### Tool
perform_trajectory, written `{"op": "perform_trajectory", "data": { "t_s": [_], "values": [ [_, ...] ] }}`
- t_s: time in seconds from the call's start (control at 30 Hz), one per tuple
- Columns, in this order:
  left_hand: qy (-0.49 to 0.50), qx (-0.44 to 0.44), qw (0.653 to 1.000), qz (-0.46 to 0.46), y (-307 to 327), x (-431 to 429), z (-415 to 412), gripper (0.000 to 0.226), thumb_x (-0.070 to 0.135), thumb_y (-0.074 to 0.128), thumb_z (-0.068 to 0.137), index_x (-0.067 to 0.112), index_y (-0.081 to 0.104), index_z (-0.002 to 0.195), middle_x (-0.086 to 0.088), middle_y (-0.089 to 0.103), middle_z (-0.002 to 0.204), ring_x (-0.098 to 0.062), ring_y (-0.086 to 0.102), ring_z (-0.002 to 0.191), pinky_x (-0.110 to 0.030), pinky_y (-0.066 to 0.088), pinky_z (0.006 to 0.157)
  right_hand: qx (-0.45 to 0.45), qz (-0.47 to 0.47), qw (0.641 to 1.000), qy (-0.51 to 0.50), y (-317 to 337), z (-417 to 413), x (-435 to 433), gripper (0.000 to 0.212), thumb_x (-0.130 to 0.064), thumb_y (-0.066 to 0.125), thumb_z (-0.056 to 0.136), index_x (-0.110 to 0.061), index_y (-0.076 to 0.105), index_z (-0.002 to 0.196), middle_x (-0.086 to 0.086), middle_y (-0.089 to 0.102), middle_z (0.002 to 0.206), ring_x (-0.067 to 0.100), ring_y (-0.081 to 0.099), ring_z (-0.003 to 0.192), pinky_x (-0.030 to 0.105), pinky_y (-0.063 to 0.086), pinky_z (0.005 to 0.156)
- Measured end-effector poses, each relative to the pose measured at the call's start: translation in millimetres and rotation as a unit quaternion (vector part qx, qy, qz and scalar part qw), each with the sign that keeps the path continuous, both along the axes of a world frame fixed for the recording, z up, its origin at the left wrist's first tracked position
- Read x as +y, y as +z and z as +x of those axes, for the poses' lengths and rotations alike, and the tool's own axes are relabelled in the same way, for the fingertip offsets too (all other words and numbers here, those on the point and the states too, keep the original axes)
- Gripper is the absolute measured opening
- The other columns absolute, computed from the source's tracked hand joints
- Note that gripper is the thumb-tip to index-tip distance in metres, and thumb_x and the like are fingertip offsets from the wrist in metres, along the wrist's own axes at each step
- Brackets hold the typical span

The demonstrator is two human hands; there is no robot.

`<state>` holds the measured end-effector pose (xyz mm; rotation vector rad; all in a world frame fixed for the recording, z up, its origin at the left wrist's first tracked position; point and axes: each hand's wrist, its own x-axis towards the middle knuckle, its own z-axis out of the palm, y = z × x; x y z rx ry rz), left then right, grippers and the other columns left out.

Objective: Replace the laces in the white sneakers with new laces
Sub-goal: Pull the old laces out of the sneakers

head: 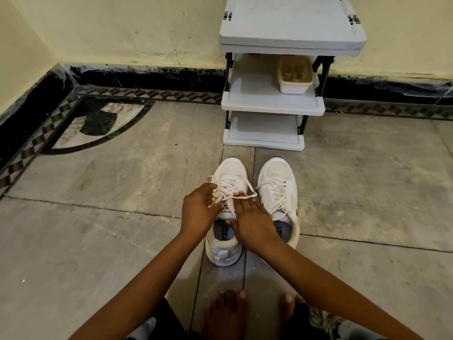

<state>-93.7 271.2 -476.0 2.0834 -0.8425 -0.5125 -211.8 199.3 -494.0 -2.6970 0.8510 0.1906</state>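
Grip-wise, the left hand [198, 209] is pinching the lace [242, 197] of the nearer-left white sneaker [230, 170], fingers curled in around a loop of it. The right hand [253, 224] is lying over the tongue with its fingers fairly straight. A strand of lace is running across the fingertips, so it looks like it's just resting there, released rather than grasping anything.

Progress, as far as I can judge: this is barely getting started. The sneaker under the hands is still fully laced through its eyelets, and only the bow on top is coming loose, with loops sticking out either side. The other sneaker [278, 175] is sitting just beside it, still laced and untouched. No new laces are showing up anywhere in view, so unlacing both shoes and all the relacing are still to go.

Both sneakers are sitting on the stone floor [122, 217] right in front of the person. Toes are pointing away, heels and openings are facing back toward the person, and the long axes are running roughly parallel, front to back.

Further out, a grey plastic shelf rack [272, 106] is standing against the wall just past the toes, with a small tub [295, 79] on its middle shelf. The person's bare feet [228, 312] are poking in at the bottom edge.
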Motion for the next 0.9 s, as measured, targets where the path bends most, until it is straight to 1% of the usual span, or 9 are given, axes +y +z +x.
{"op": "perform_trajectory", "data": {
  "t_s": [0.07,0.13,0.23,0.33,0.5,0.63,0.77,0.83,0.9],
  "values": [
    [0.003,0.035,0.999,-0.024,1.1,-3.2,-1.3,0.042,-0.004,0.073,0.074,0.007,0.062,0.113,-0.005,0.064,0.101,-0.013,0.061,0.091,-0.006,0.047,0.075,-0.003,-0.002,1.0,-0.001,-0.6,0.1,-0.2,0.068,-0.043,0.035,0.098,-0.007,0.008,0.149,0.011,0.015,0.157,0.021,0.016,0.144,0.033,0.008,0.117],
    [-0.007,0.043,0.999,-0.022,2.9,-6.1,-0.6,0.041,-0.006,0.071,0.073,0.007,0.062,0.112,-0.002,0.061,0.097,-0.015,0.061,0.091,-0.01,0.051,0.077,-0.003,-0.003,1.0,-0.002,-0.9,-0.2,-0.7,0.068,-0.043,0.035,0.098,-0.007,0.008,0.149,0.011,0.015,0.156,0.021,0.017,0.143,0.033,0.008,0.117],
    [-0.007,0.004,1.0,0.018,0.0,-5.6,3.7,0.046,0.005,0.077,0.071,0.007,0.061,0.115,-0.004,0.062,0.102,-0.013,0.058,0.09,-0.019,0.048,0.08,0.004,-0.001,1.0,-0.004,-1.0,0.3,-0.1,0.068,-0.043,0.035,0.098,-0.007,0.008,0.149,0.011,0.015,0.156,0.022,0.017,0.143,0.033,0.008,0.117],
    [0.011,-0.004,0.999,0.035,-5.0,-3.8,4.4,0.041,0.009,0.078,0.073,0.003,0.065,0.111,-0.009,0.069,0.102,-0.009,0.06,0.084,-0.013,0.043,0.076,0.001,-0.001,1.0,-0.004,-2.9,0.5,-0.7,0.068,-0.043,0.034,0.098,-0.007,0.008,0.149,0.012,0.014,0.157,0.023,0.016,0.143,0.034,0.009,0.117],
    [0.014,-0.01,0.999,0.028,-5.3,-4.6,5.1,0.036,0.006,0.076,0.073,0.004,0.068,0.107,-0.009,0.071,0.102,-0.008,0.06,0.083,-0.014,0.044,0.078,0.002,-0.005,1.0,-0.001,-3.9,0.2,-0.1,0.068,-0.044,0.034,0.098,-0.008,0.008,0.149,0.011,0.014,0.157,0.023,0.016,0.143,0.034,0.009,0.117],
    [0.023,-0.012,0.999,0.018,-5.8,-3.9,5.8,0.024,0.007,0.076,0.073,0.007,0.071,0.097,-0.006,0.072,0.093,-0.014,0.066,0.082,-0.011,0.044,0.073,0.001,0.0,1.0,-0.005,-3.2,0.3,-0.3,0.066,-0.043,0.035,0.098,-0.008,0.012,0.149,0.012,0.019,0.155,0.023,0.021,0.141,0.034,0.012,0.116],
    [-0.013,-0.048,0.999,0.021,-4.0,-3.3,3.4,0.03,0.005,0.072,0.077,0.006,0.068,0.107,-0.01,0.069,0.105,-0.019,0.065,0.093,-0.017,0.045,0.08,-0.001,-0.003,1.0,-0.004,-2.7,0.7,-0.3,0.067,-0.043,0.036,0.098,-0.008,0.012,0.149,0.012,0.018,0.155,0.024,0.02,0.142,0.034,0.011,0.116],
    [-0.058,-0.109,0.992,0.028,-3.8,-3.6,2.1,0.029,0.008,0.068,0.081,0.009,0.067,0.109,-0.009,0.061,0.117,-0.022,0.061,0.1,-0.019,0.043,0.081,-0.001,-0.003,1.0,-0.003,-2.9,0.7,-0.4,0.066,-0.043,0.036,0.098,-0.008,0.012,0.149,0.012,0.018,0.155,0.024,0.02,0.142,0.034,0.011,0.116],
    [-0.11,-0.182,0.973,0.085,-4.0,-6.1,0.9,0.025,0.018,0.061,0.087,0.014,0.067,0.11,-0.006,0.054,0.125,-0.022,0.055,0.106,-0.024,0.042,0.079,-0.004,-0.001,1.0,-0.002,-3.4,0.5,-1.1,0.066,-0.042,0.036,0.098,-0.008,0.012,0.149,0.012,0.019,0.155,0.023,0.02,0.142,0.033,0.011,0.116]
  ]
}}
